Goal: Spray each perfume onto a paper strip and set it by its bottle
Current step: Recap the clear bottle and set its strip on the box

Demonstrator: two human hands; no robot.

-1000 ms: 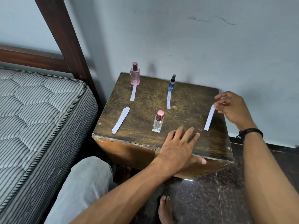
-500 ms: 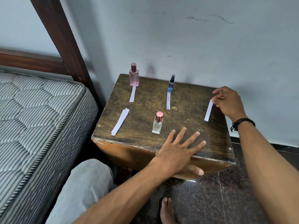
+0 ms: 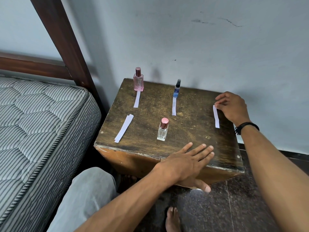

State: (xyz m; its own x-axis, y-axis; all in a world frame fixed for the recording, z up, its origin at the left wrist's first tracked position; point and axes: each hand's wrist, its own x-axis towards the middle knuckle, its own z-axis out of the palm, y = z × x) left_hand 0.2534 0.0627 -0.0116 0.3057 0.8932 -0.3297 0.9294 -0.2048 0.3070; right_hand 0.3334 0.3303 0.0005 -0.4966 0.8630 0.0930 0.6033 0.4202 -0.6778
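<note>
Head view puts the risks in order across the table (image 3: 192, 118), starting at its left side. Spare strips (image 3: 124, 128) lie near the left front corner, where a passing arm or knee could sweep such light paper to the floor. At the back, the pink bottle (image 3: 138, 81) has the left strip (image 3: 137, 101) at its foot. Further right, the blue bottle (image 3: 177, 88) has the middle strip (image 3: 174, 106) at its foot, so those two look done. The clear bottle (image 3: 162, 130) stands in front, between them, with no strip beside it.

The left hand (image 3: 187, 162) lies flat on the front edge, just right of that bottle, its grip open and holding nothing. A careless sweep from there could tip the narrow bottle. At the far right, the right hand (image 3: 232, 107) has its grip closed in a pinch on the top end of a paper strip (image 3: 216, 117). That strip sits close to the right edge, well apart from the clear bottle. Left there, it would pair with no bottle and could slip off the table.

Compared with half a second ago, the paper strip no longer slants but runs straighter, and the left hand's spread fingers have drawn together.
</note>
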